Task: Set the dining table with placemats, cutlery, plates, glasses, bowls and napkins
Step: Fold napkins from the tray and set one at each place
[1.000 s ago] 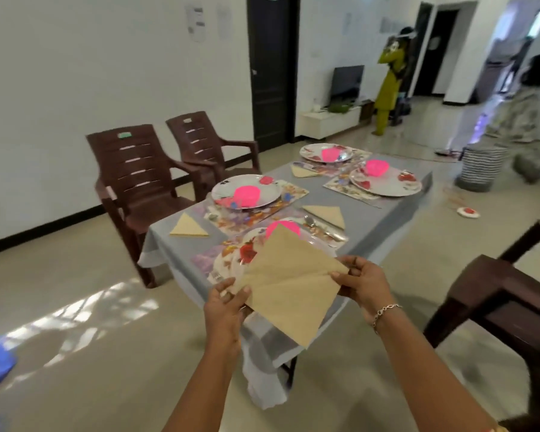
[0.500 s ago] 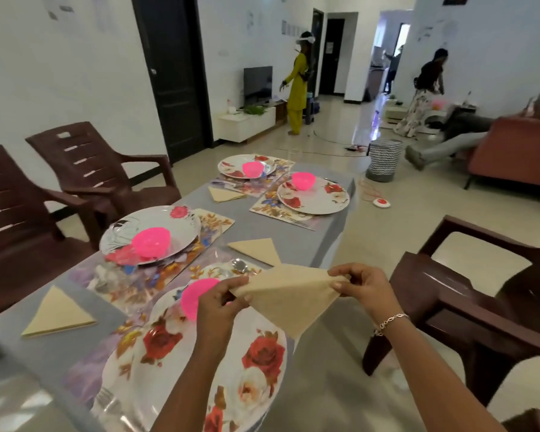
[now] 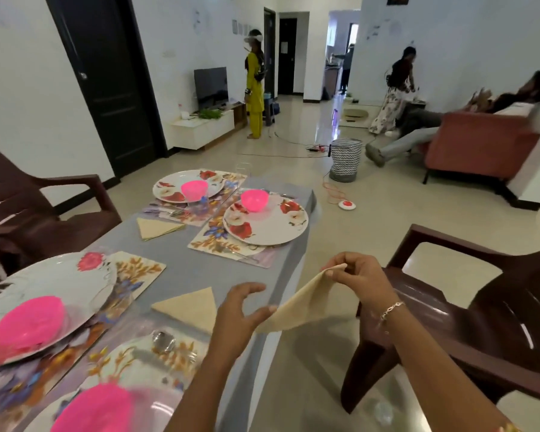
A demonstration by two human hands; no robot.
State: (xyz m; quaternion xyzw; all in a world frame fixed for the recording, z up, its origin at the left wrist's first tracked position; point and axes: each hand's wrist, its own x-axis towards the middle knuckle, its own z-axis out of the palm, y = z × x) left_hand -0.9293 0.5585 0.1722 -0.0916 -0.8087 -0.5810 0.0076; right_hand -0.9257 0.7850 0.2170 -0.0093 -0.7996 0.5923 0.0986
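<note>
Off the table's (image 3: 197, 269) right edge: napkin (image 3: 303, 304) midair, right hand (image 3: 362, 282) pinching its top corner, left hand (image 3: 237, 313) holding the lower one. Napkin step, likely the last. Next: lay it flat beside the far plate (image 3: 271, 232).

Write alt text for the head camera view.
Two hands hold a folded beige napkin at the edge of a dining table, the right hand pinching its top corner, the left hand its lower corner. The grey-clothed table carries flowered plates with pink bowls on placemats and two more folded napkins.
</note>
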